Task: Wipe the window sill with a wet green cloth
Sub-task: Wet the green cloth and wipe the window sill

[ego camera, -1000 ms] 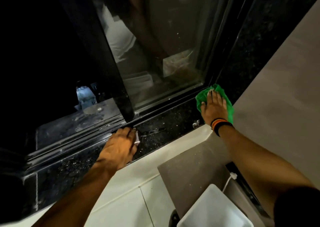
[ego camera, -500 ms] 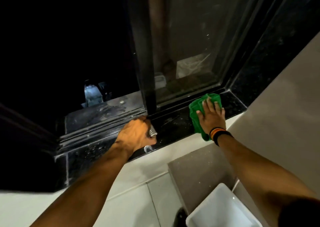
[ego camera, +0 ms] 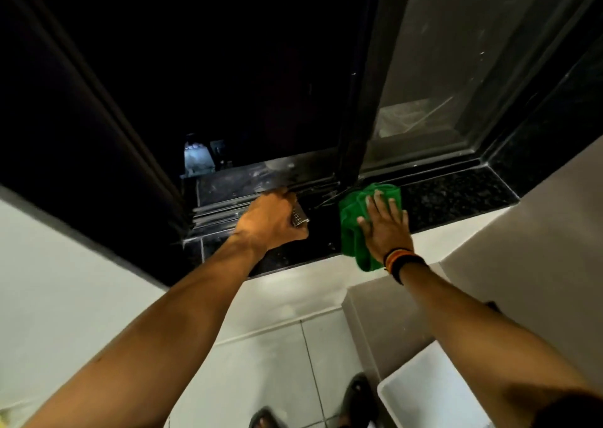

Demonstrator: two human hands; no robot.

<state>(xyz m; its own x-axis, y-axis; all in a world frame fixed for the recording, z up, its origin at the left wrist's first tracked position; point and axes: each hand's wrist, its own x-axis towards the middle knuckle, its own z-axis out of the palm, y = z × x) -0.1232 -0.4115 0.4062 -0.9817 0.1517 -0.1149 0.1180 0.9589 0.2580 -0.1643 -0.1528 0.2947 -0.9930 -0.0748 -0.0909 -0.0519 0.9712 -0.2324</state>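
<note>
Sill (ego camera: pixel 456 195): dark speckled stone, running under the window; the stretch right of the cloth is bare.
Cloth (ego camera: pixel 354 222): green, bunched, lying on the sill about midway along, its near end hanging over the front edge.
Right hand (ego camera: pixel 385 228): flat, palm down, fingers spread, pressing on the cloth; not gripping it. Bands (ego camera: pixel 403 261) on the wrist, orange and black.
Left hand (ego camera: pixel 272 222): curled closed around a small metal piece (ego camera: pixel 298 216), resting on the sill just left of the cloth; what the piece is cannot be told.
Window: sliding frame (ego camera: pixel 354 127) upright, standing just behind the cloth; glass (ego camera: pixel 456 68) to its right, dark opening to its left.
Below: pale tiled wall (ego camera: pixel 277 339), white bin (ego camera: pixel 434 391) lower right, sandalled feet (ego camera: pixel 359 391) at bottom edge.
</note>
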